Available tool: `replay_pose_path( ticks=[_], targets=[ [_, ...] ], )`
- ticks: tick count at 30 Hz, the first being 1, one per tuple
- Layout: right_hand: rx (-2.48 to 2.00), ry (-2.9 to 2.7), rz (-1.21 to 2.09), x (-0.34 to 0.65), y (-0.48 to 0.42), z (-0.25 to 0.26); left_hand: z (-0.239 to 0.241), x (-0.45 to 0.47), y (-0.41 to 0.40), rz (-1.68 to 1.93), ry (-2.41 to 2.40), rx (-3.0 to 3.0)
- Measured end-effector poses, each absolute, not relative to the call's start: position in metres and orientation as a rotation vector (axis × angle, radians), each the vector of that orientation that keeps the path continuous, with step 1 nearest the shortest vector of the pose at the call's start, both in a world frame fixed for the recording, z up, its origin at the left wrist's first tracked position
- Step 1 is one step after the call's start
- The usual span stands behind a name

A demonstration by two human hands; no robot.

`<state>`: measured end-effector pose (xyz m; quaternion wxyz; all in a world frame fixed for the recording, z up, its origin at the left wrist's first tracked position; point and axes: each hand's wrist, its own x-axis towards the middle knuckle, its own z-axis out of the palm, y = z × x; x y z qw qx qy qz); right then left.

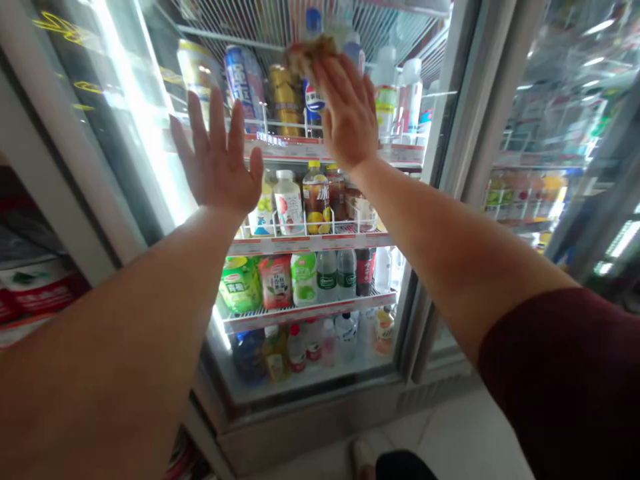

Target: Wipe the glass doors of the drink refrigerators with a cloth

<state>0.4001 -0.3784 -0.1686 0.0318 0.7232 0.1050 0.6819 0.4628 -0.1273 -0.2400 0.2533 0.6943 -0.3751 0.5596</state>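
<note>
The glass door (345, 393) of a lit drinks fridge fills the middle of the head view. My left hand (223, 163) is open with its fingers spread, palm toward the glass at upper left; I cannot tell whether it touches. Higher and to the right, my right hand (347, 110) has a crumpled brownish cloth (310, 57) under its fingertips, held up against the glass. Cloth and fingers are slightly blurred, and the palm side is hidden. Behind the hands, cans and bottles stand on the top shelf, among them a gold can (286, 100).
Lower shelves hold bottles such as a lemon tea bottle (316, 200) and green pouches (241, 283). A metal door frame (470, 133) divides this door from another fridge at right. Packaged goods (40, 280) sit at far left. Below is a pale tiled floor (450, 427).
</note>
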Motion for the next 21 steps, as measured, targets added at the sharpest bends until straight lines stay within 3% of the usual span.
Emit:
replay_pose_path(
  ticks=[3,7,12,16,21],
  targets=[
    [2.217,0.133,2.269,0.397,-0.378,-0.172,-0.239,0.467,-0.128,1.561,-0.994,1.892],
    [2.190,0.503,1.734,0.387,-0.374,-0.179,-0.239,0.465,-0.128,1.531,-1.025,1.893],
    [2.228,0.200,2.120,0.390,-0.376,-0.186,-0.236,0.484,-0.126,1.563,-0.957,1.958],
    [2.264,0.664,1.699,0.389,-0.377,-0.191,-0.235,0.498,-0.125,1.604,-0.949,1.977],
    [2.338,0.011,2.034,0.386,-0.372,-0.198,-0.238,0.489,-0.125,1.641,-0.925,1.994]
  ],
)
